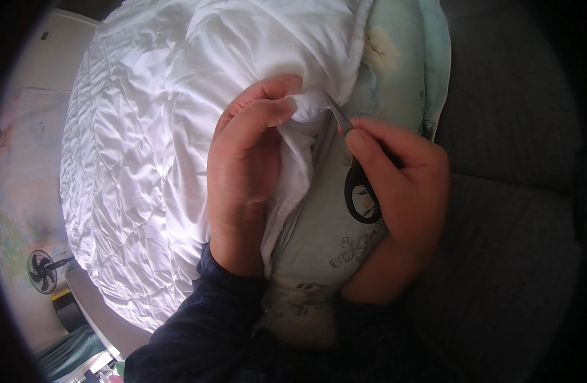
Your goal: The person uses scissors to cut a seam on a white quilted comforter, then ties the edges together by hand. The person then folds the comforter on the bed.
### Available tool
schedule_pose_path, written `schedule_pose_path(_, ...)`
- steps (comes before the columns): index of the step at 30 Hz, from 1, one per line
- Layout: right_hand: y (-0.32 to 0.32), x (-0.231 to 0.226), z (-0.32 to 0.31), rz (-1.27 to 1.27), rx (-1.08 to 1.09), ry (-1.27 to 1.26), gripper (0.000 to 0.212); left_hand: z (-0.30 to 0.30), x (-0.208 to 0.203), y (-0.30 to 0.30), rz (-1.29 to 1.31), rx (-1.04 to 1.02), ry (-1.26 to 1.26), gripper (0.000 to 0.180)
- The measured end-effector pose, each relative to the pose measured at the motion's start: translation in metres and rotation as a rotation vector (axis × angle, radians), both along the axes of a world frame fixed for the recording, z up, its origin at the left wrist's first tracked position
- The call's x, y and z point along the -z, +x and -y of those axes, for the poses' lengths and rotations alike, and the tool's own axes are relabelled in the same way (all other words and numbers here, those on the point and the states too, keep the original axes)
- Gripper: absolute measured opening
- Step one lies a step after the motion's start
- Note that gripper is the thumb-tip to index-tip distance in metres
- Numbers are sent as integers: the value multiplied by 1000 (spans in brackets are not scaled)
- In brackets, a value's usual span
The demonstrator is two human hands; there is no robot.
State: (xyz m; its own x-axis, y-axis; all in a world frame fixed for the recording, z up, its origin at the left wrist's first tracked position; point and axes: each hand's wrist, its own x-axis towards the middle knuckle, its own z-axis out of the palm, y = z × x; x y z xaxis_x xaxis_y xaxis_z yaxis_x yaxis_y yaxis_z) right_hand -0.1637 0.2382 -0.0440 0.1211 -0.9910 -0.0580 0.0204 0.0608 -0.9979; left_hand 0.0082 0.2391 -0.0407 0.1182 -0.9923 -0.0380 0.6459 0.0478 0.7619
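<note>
A white quilted cover (146,134) with a puckered surface spreads over the left and middle of the view. Near its right edge, my left hand (245,143) pinches a small fold of the white fabric between thumb and fingers. My right hand (408,172) grips a pair of scissors (339,116) by the lower part of the blades, thumb on top. One black handle loop hangs below the palm; the other is hidden. The blade tips point up and left, at the pinched fold; whether they pierce it I cannot tell. Beneath lies a pale green floral cloth (399,70).
A dark grey upholstered surface (510,223) with a seam fills the right side. At the far left are a small black fan (43,271), a black and yellow object (67,309) and a dark teal cloth (70,354).
</note>
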Motion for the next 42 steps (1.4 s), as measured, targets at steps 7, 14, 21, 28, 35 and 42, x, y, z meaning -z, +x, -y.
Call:
schedule_pose_path(7, -4, -12, -6, 45, 44, 22, 18, -4, 1, -3, 4, -3, -120, 23)
schedule_pose_path(14, -1, -1, -1, -35, 78, -64, 19, 5, 9, 10, -11, 104, 27, 20)
schedule_pose_path(21, -4, 1, -1, 16, 152, -125, 23, 9, 8, 11, 6, 97, 92, 21)
schedule_pose_path(28, -8, -11, -7, 73, -27, -73, 18, 8, 6, 8, -23, 99, 59, 18)
schedule_pose_path(35, -5, -10, -5, 1, -66, -82, 18, 8, 9, 5, -2, 102, 19, 16)
schedule_pose_path(42, -2, -4, -4, 50, -19, -61, 19, 8, 8, 5, 33, 81, 19, 16)
